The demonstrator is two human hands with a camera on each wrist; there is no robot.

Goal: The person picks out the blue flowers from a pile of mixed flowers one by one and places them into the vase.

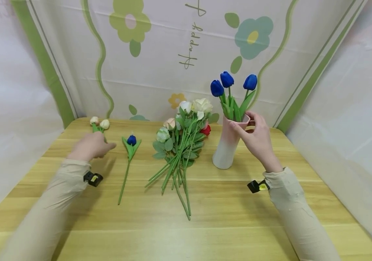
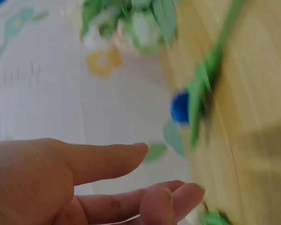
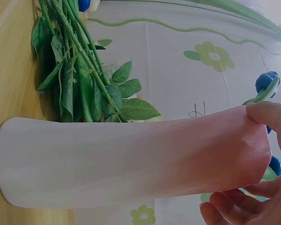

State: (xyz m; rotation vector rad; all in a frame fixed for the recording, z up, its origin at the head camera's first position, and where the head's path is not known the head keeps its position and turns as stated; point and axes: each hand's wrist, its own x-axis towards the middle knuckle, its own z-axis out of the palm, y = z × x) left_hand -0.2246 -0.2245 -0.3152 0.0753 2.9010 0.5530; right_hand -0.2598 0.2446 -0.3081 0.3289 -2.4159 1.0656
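Observation:
My right hand (image 1: 258,139) grips the pink-and-white vase (image 1: 225,150) near its rim, thumb on one side and fingers on the other. Three blue tulips (image 1: 226,79) with green leaves stand in the vase, their lower stems hidden inside. Over at the far left, my left hand (image 1: 91,146) is beside the white tulips (image 1: 104,124) and covers their lower parts in the head view. In the left wrist view its thumb and fingers (image 2: 107,161) are apart with nothing between them. A single blue tulip (image 1: 132,140) lies on the table to the right of that hand.
A bunch of roses (image 1: 186,137) in white, cream, peach and red lies mid-table, its long stems pointing toward me. The wooden table (image 1: 225,224) meets a printed cloth backdrop (image 1: 172,54) behind, with white cloth walls at both sides.

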